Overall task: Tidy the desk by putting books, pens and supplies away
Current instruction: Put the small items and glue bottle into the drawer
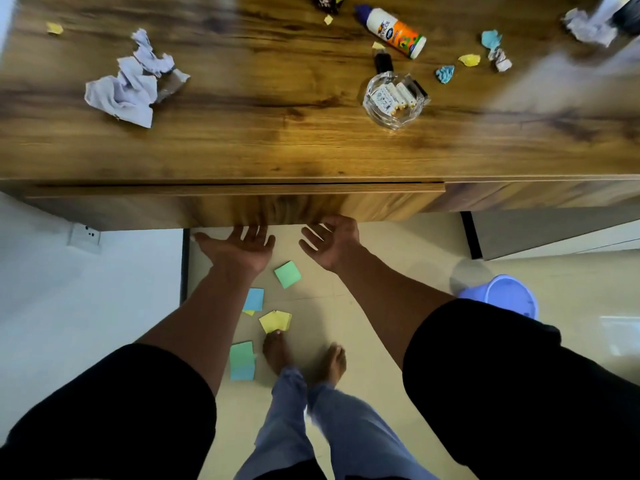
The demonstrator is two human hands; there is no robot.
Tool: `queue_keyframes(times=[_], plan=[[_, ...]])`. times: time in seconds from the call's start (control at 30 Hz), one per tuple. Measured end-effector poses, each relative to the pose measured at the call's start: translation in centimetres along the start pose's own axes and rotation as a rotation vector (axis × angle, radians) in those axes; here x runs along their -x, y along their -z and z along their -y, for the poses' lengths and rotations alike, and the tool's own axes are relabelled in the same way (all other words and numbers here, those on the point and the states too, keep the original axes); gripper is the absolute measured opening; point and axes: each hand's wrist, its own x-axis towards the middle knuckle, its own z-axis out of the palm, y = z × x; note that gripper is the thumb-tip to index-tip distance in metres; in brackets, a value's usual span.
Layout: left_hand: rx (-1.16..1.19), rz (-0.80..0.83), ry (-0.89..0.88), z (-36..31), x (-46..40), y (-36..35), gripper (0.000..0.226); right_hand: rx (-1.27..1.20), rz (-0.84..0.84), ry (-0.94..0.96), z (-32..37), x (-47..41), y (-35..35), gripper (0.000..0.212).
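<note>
The drawer front (239,199) under the wooden surface (277,140) sits just beyond both hands. The left hand (239,245) and right hand (332,242) are spread, fingers straight, at its lower edge, holding nothing. Far right on the surface lie a glue bottle (394,31) and crumpled paper scraps (128,84); sticky notes (287,274) lie on the floor below.

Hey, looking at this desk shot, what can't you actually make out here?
Head view:
- Drawer contents: hidden behind its shut front.
- Left hand fingertips: tucked under the drawer's lower edge and motion-blurred; contact unclear.
- Dark object: cut off by the top edge.
- Top right corner: smeared by blur.
- Glue bottle label and the print inside the glass dish: too small to read.
</note>
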Motion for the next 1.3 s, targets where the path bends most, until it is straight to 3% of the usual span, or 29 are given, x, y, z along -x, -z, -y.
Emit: queue_keyframes(times=[0.23, 0.43, 0.6, 0.73, 0.83, 0.9, 0.93, 1.03, 1.07, 1.13, 1.2, 1.3], plan=[[0.019, -0.005, 0.002, 1.0, 2.1, 2.2, 0.087, -0.029, 0.030, -0.057, -1.6, 2.4, 2.4, 0.026], [0.004, -0.036, -0.022, 2.5, 4.7, 5.3, 0.087, -0.051, 0.059, -0.091, -3.9, 4.3, 5.7, 0.038], [-0.018, -0.060, -0.046, 3.7, 6.7, 8.4, 0.088, -0.067, 0.111, -0.112, -6.0, 6.6, 8.5, 0.027], [-0.147, -0.079, -0.075, 4.9, 8.7, 10.7, 0.073, -0.058, 0.143, -0.106, -7.8, 7.9, 10.9, 0.026], [-0.415, -0.177, -0.091, 5.9, 10.6, 12.2, 0.040, 0.008, 0.152, -0.106, -8.8, 9.6, 12.5, 0.029], [-0.727, -0.238, -0.203, 6.9, 12.0, 12.8, 0.025, 0.172, 0.173, -0.116, -9.2, 11.4, 12.9, 0.025], [-0.953, -0.308, -0.354, 7.4, 13.0, 13.1, 0.026, 0.307, 0.190, -0.120, -9.3, 12.5, 12.8, 0.024], [-1.503, -0.474, -1.036, 8.7, 17.3, 13.3, 0.028, 0.838, 0.263, -0.035, -9.4, 16.9, 11.4, 0.031], [-1.621, -0.468, -1.215, 8.7, 18.2, 13.2, 0.033, 0.961, 0.284, 0.066, -9.3, 18.1, 10.7, 0.029], [-1.827, -0.395, -1.413, 8.0, 18.9, 12.8, 0.047, 1.113, 0.297, 0.403, -8.8, 20.0, 9.4, 0.018], [-2.081, -0.270, -1.427, 6.5, 18.7, 11.8, 0.054, 1.296, 0.244, 0.794, -8.0, 21.1, 8.3, 0.016], [-2.442, -0.168, -1.296, 4.5, 18.6, 10.1, 0.061, 1.590, 0.127, 1.132, -6.4, 21.6, 7.4, 0.021]])
